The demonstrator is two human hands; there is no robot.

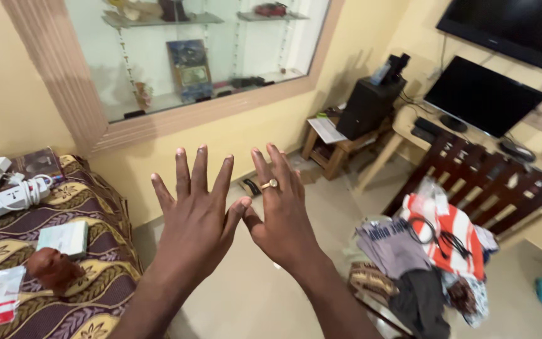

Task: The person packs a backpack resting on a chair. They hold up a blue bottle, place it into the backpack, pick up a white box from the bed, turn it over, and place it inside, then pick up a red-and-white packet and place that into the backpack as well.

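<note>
My left hand (196,223) and my right hand (281,210) are raised side by side in front of me, backs toward the camera, fingers spread. Their thumbs touch or cross near the middle. A gold ring (270,184) sits on a finger of the right hand. Neither hand holds anything. Below and behind them is the pale tiled floor (246,295).
A bed with a patterned brown cover (89,207) lies at left, bearing a white power strip (4,198), a small box (64,238) and a brown figurine (53,269). A pile of clothes (431,251) sits at right. Beyond are a wooden bench (490,182), a monitor (483,95) and a dark speaker (368,107).
</note>
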